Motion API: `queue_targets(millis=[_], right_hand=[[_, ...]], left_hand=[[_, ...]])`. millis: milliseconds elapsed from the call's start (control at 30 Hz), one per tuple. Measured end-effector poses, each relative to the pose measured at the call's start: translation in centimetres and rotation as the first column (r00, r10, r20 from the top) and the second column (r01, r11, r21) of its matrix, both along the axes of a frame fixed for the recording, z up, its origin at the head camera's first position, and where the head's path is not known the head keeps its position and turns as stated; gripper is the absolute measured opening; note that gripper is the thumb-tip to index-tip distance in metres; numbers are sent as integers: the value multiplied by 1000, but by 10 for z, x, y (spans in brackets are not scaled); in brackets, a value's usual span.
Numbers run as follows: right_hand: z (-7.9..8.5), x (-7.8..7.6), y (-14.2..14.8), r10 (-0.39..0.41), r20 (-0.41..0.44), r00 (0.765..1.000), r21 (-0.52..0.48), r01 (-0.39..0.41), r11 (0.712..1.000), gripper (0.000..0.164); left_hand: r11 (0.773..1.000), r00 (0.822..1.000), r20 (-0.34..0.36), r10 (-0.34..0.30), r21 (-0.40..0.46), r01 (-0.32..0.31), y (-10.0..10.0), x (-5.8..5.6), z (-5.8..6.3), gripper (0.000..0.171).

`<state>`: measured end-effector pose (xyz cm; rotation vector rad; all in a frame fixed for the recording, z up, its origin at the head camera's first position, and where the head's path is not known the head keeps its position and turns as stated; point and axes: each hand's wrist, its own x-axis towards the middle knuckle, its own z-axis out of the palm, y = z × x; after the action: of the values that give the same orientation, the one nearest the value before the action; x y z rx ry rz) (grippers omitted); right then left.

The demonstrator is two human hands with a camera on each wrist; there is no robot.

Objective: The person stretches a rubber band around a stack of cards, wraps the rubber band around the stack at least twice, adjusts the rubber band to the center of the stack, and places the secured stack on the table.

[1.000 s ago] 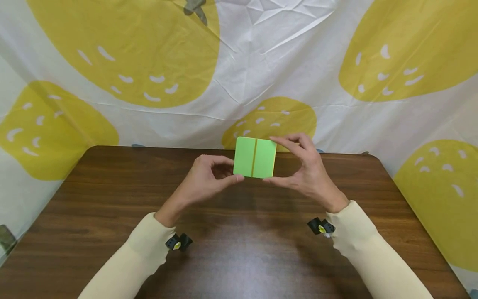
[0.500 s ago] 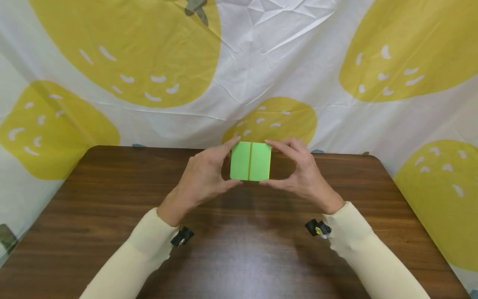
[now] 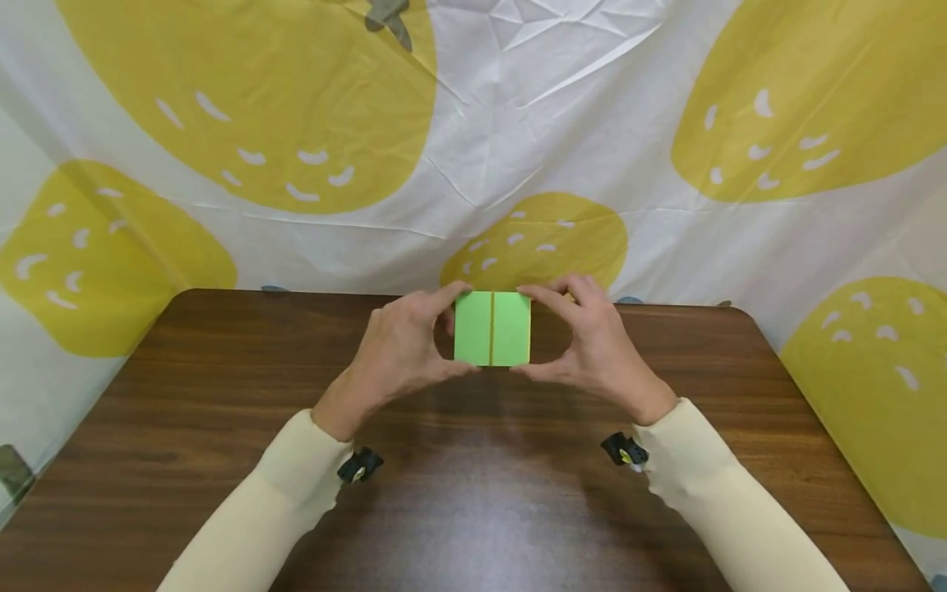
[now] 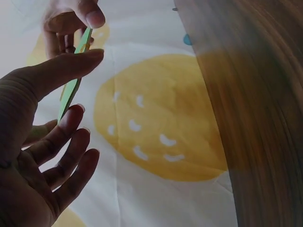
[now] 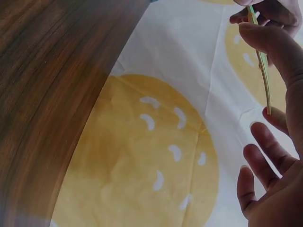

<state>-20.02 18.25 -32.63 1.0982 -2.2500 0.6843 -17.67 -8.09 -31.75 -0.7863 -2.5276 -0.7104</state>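
Observation:
A thin green square card (image 3: 473, 329) with a yellow band down its middle is held up over the far part of the table, its face toward the head camera. My left hand (image 3: 403, 345) pinches its left side, thumb at the lower edge and a finger at the upper corner. On the other side my right hand (image 3: 595, 341) grips the right corners in the same way. Seen edge-on in the left wrist view, the card (image 4: 71, 92) is slim. In the right wrist view its yellowish edge (image 5: 263, 75) runs between thumb and index finger, the other fingers spread loosely.
A dark brown wooden table (image 3: 222, 395) with rounded far corners lies below. Behind it and at both sides hangs a white cloth (image 3: 355, 247) printed with large yellow fruit shapes. Each sleeve cuff carries a small black wrist camera (image 3: 360, 466).
My left hand has shifted its grip, its index finger rising to the card's upper left corner. Both hands have lowered the card a little and brought it slightly left, levelling it.

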Motion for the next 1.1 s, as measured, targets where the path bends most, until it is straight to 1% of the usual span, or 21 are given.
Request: queue_targets(millis=[67, 133, 233, 333, 467, 600, 700, 767, 833, 933, 1033, 1100], right_hand=[[-2, -1, -1, -10, -13, 1000, 8, 10, 1000, 92], [-5, -2, -1, -14, 0, 1000, 12, 14, 1000, 91], [-12, -2, -1, -19, 63, 998, 22, 17, 1000, 91], [-19, -2, -2, -34, 152, 988, 46, 28, 999, 91], [-29, -4, -3, -75, 268, 960, 95, 51, 994, 89], [-38, -11, -5, -125, 361, 924, 149, 75, 986, 87], [-46, -18, -7, -154, 417, 896, 186, 82, 979, 86], [-51, -23, -9, -172, 443, 880, 218, 81, 973, 86], [-56, -29, -10, -189, 457, 869, 253, 77, 964, 86], [-64, -36, -13, -216, 473, 854, 307, 70, 949, 86], [-69, -42, -17, -246, 482, 841, 359, 67, 931, 86], [-71, -45, -20, -264, 481, 836, 390, 66, 919, 86]], left_hand=[[1000, 1000, 26, -8, -6, 8, -2, -2, -2, 81], [1000, 998, 60, -15, -17, 16, -4, -3, -3, 84], [999, 992, 126, -12, -49, 18, -7, -5, -6, 87], [996, 980, 199, 4, -87, 14, -8, -7, -10, 88], [993, 958, 285, 25, -119, 9, -9, -14, -19, 90], [992, 937, 346, 40, -125, 4, -10, -26, -31, 89], [991, 925, 377, 44, -131, 6, -10, -36, -40, 87], [988, 920, 389, 46, -152, 14, -10, -42, -47, 86], [984, 917, 396, 53, -179, 21, -9, -48, -53, 84], [974, 907, 414, 74, -225, 23, -8, -55, -62, 80], [965, 890, 445, 97, -263, 26, -7, -62, -68, 78], [958, 875, 472, 111, -284, 32, -6, -66, -71, 78]])
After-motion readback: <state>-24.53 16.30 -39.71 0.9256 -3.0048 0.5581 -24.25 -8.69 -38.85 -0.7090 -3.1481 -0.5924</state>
